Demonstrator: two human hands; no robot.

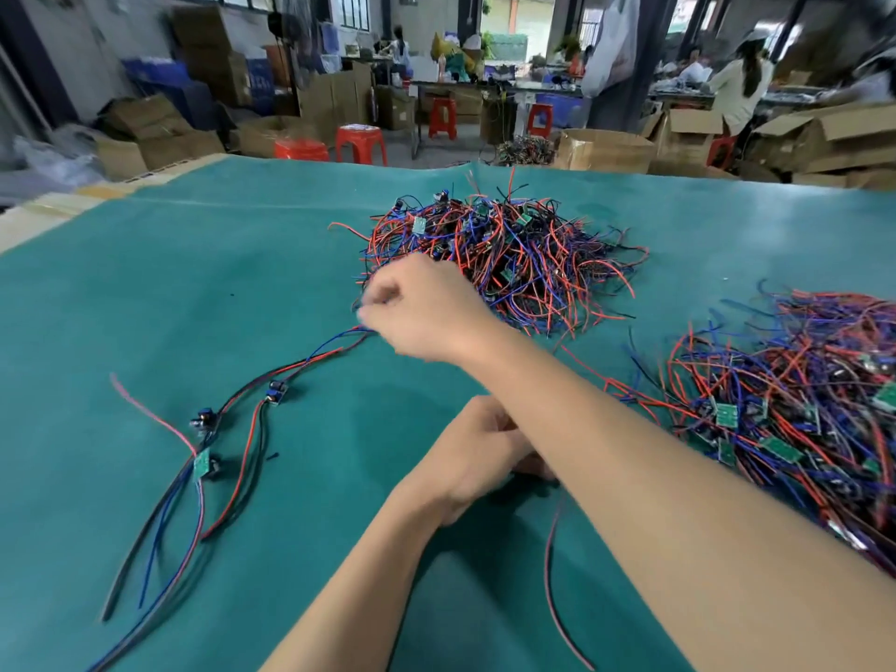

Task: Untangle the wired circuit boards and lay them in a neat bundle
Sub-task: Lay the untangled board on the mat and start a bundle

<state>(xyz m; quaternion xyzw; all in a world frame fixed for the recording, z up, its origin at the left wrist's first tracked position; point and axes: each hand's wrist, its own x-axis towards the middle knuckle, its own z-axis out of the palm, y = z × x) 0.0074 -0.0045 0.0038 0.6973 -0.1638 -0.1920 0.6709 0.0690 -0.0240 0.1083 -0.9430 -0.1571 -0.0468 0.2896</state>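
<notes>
Nearest the camera, the left hand (477, 446) rests low on the green mat (145, 293), its fingers curled together around something dark under the crossing forearm; what it grips is hidden, though a thin red wire (552, 569) trails from beneath it toward the near edge. The right hand (419, 310) reaches across above it to the left, blurred, its fingers pinched on the far ends of a small strand of wired boards (228, 429). That strand lies on the left of the mat: three little boards, one showing a green face and two carrying dark round components, each with red, blue and black leads. Its long axis runs diagonally, from the pinched ends at centre down toward the near left corner, where the loose leads fan out. To the right sits a broad bundle of boards (795, 414), with green boards showing among red and blue wires. Farther back, just beyond the right hand, rises the tangled heap (504, 249), wires sticking out every way.
</notes>
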